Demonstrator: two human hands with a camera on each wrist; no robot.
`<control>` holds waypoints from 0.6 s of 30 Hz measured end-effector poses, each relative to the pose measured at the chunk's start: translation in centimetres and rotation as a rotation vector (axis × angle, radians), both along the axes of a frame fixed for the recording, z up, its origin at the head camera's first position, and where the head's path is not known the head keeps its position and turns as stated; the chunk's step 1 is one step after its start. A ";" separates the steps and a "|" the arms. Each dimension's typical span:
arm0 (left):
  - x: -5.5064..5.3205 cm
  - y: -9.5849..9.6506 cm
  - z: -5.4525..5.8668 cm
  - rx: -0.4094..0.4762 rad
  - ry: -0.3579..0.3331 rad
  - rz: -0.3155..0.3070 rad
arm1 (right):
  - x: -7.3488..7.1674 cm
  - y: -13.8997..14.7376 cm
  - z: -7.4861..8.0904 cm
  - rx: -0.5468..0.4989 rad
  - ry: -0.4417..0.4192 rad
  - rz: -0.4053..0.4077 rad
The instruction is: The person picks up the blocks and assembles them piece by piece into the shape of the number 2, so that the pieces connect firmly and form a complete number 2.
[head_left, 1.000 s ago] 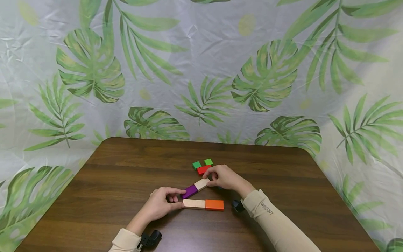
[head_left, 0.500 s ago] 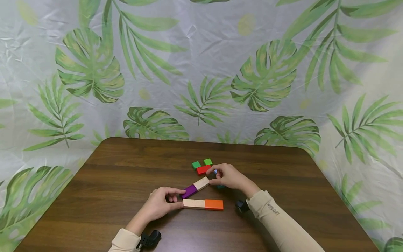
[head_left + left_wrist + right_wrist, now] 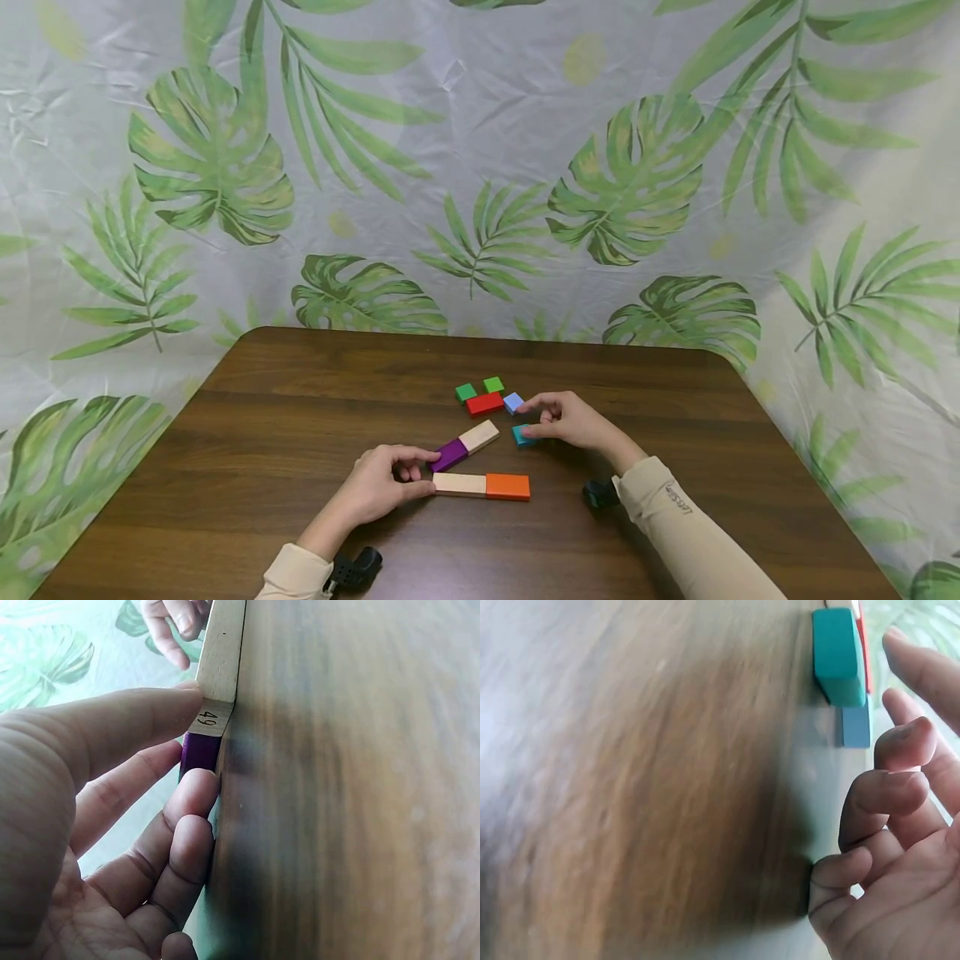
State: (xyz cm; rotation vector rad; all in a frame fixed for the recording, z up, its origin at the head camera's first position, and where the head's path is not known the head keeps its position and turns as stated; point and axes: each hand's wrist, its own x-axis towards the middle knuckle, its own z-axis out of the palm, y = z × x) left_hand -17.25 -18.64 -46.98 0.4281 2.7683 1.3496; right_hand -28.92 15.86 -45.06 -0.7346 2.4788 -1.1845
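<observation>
My left hand lies at the left ends of two rows of wooden blocks. Its index fingertip touches a purple block, which adjoins a plain wooden block on a slant. The thumb is against the end of another plain block; an orange block continues that row. Close up in the left wrist view, a plain block bears the number 49. My right hand hovers at a teal block, thumb overlapping it and index finger near a light blue block. The right wrist view shows its fingers apart.
Behind the slanted row sit a red block, a dark green block and a light green block. The brown wooden table ends at a leaf-print cloth backdrop.
My right hand has left the plain block at the slanted row's end and moved right to the teal block. The light blue and teal blocks have come into view. My left hand stays put.
</observation>
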 end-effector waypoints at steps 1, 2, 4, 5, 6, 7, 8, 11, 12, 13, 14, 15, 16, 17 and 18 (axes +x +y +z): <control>0.0 0.0 0.0 0.001 -0.002 0.000 | 0.0 0.2 -0.1 -0.006 -0.006 -0.001; 0.0 0.0 0.0 0.000 -0.003 0.001 | 0.0 0.3 -0.1 -0.011 -0.013 -0.003; 0.0 0.0 -0.1 0.000 -0.003 0.001 | 0.1 0.6 -0.2 -0.017 -0.028 -0.005; 0.0 0.0 -0.1 -0.001 -0.002 0.001 | 0.1 0.6 -0.3 -0.019 -0.034 -0.004; -0.1 0.0 -0.1 -0.001 -0.001 0.001 | 0.1 0.7 -0.4 -0.019 -0.039 -0.005; -0.1 0.0 -0.1 -0.001 0.001 0.001 | 0.1 0.7 -0.4 -0.018 -0.045 -0.006; -0.1 0.0 -0.1 -0.001 0.002 0.000 | 0.1 0.8 -0.5 -0.020 -0.050 -0.007; -0.1 0.0 -0.1 0.003 0.001 0.001 | 0.1 0.9 -0.6 -0.017 -0.056 -0.002; 0.0 0.0 -0.1 0.005 0.002 0.001 | 0.1 0.9 -0.6 -0.014 -0.059 -0.003; 0.0 0.0 -0.1 0.010 0.003 -0.003 | 0.1 0.9 -0.6 -0.012 -0.064 -0.003; 0.0 0.0 -0.1 0.012 0.001 -0.003 | 0.1 1.0 -0.6 -0.010 -0.067 -0.001; 0.0 0.0 -0.1 0.013 0.000 -0.003 | 0.2 1.0 -0.5 -0.008 -0.070 0.000; 0.0 0.0 -0.1 0.013 0.000 -0.004 | 0.1 1.0 -0.5 -0.006 -0.072 0.002; 0.0 0.0 -0.1 0.014 0.000 -0.006 | 0.1 1.1 -0.5 -0.005 -0.075 0.002; 0.0 0.0 -0.1 0.017 0.001 -0.008 | 0.1 1.1 -0.5 -0.007 -0.078 0.004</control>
